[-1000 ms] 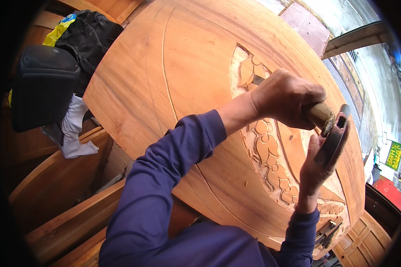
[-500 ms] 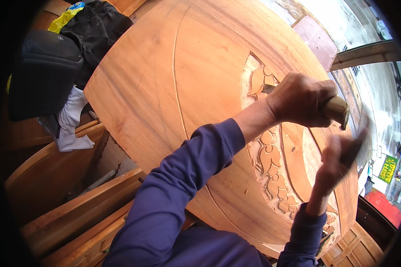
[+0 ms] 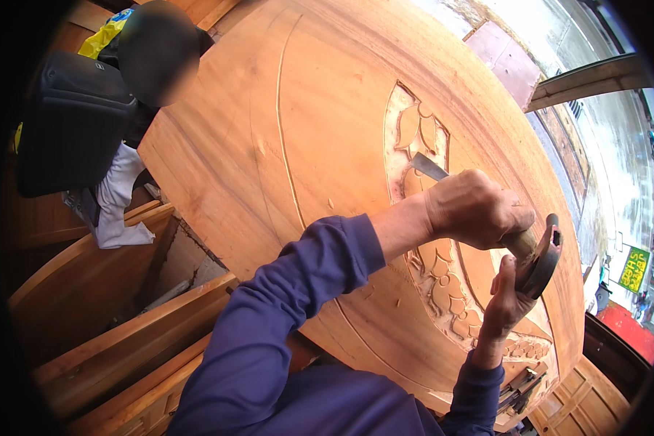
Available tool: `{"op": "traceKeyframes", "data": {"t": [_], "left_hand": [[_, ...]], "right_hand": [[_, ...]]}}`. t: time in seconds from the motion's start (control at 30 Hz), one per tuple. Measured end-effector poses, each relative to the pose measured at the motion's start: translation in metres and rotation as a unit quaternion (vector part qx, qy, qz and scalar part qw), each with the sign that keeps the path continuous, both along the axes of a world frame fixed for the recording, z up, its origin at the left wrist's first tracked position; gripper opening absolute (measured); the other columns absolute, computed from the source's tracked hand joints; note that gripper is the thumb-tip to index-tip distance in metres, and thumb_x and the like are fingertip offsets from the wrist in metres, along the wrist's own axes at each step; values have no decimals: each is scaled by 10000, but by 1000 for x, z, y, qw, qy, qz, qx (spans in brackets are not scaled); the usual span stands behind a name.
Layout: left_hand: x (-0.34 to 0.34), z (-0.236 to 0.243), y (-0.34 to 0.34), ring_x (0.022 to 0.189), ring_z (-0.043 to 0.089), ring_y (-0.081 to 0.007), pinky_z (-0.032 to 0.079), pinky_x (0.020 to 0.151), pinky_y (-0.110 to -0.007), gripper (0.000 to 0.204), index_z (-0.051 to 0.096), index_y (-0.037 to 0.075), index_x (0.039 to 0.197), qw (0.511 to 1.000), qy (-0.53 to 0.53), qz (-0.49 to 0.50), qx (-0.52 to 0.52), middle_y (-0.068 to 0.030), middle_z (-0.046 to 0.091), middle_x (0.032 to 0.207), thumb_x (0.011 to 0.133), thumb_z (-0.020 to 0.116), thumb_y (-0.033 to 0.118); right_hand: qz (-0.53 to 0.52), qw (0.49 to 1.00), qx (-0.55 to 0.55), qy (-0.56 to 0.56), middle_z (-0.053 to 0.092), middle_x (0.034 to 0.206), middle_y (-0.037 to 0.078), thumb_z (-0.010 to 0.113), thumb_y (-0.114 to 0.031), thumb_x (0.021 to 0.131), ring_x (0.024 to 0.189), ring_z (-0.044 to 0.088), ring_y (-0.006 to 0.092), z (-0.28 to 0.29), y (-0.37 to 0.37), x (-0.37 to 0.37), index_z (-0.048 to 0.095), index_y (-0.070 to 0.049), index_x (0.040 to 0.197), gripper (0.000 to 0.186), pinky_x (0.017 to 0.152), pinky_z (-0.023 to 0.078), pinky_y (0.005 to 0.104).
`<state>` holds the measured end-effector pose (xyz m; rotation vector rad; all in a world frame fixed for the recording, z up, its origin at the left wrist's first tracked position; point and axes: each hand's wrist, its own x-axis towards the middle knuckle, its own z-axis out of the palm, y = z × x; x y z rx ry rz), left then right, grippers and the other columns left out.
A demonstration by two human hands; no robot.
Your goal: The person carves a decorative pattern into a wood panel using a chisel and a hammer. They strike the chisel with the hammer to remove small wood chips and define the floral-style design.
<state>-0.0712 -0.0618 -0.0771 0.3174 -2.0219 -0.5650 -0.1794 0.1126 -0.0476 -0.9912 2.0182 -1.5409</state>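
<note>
My left hand grips the wooden handle of a chisel, whose flat steel blade rests on the carved flower band in a large wooden panel. My right hand, lower on the right, is closed on a dark curved hammer-like tool, its head at or very near the end of the chisel handle; touching or not is unclear. Relief petals run down below my left wrist, with small shavings beside the band.
A black padded case, white cloth and yellow bag lie left. Wooden boards lie lower left. Several tools sit at the panel's lower right corner, near a panelled door. A wet street shows right.
The chisel and my left hand have moved down the carved band, exposing more blade. The hammer-like tool swung out rightward, blurred, half a second ago and is now back by the handle's end.
</note>
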Motion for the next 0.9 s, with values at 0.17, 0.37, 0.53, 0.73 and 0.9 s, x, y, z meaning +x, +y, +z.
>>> {"op": "traceKeyframes", "data": {"t": [0.17, 0.37, 0.53, 0.73, 0.9], "left_hand": [[-4, 1, -14, 560, 674, -249, 510, 465, -380, 359, 546, 143, 749, 999, 6, -37, 12, -47, 606, 612, 842, 799, 380], [-4, 2, -20, 591, 690, -267, 526, 493, -393, 367, 559, 138, 761, 999, -1, -35, 27, -63, 629, 632, 800, 835, 376], [3, 5, -24, 573, 669, -281, 521, 495, -398, 326, 560, 142, 758, 998, 1, -40, 45, -69, 606, 625, 764, 842, 306], [13, 11, -29, 564, 645, -286, 514, 493, -394, 297, 551, 140, 745, 997, 35, -42, 50, -64, 578, 632, 747, 820, 267], [8, 4, -27, 566, 646, -281, 515, 492, -392, 288, 557, 145, 744, 996, 58, -54, 41, -65, 585, 640, 752, 813, 277]], "right_hand": [[10, 999, 34, 3, 477, 819, -65, 639, 35, 989, 655, 406, 12, 2, 20, -6, 579, -30, 1246, 272, 562, 329, 182], [-6, 999, 9, 42, 514, 791, -7, 634, 22, 985, 573, 427, 46, 24, 6, -4, 525, -28, 1372, 405, 490, 349, 208], [-9, 995, -69, 77, 561, 825, 2, 592, 57, 975, 521, 369, 32, 43, -19, 6, 381, -24, 1560, 627, 440, 295, 199], [114, 949, -43, 292, 421, 1607, 193, 558, 139, 912, 1298, 491, 199, 13, -36, -6, 244, -16, 1638, 806, 918, 506, 303], [28, 961, -69, 265, 478, 1555, 199, 575, 97, 930, 848, 606, 142, 42, -51, 24, 286, 4, 1614, 748, 882, 538, 309]]}}
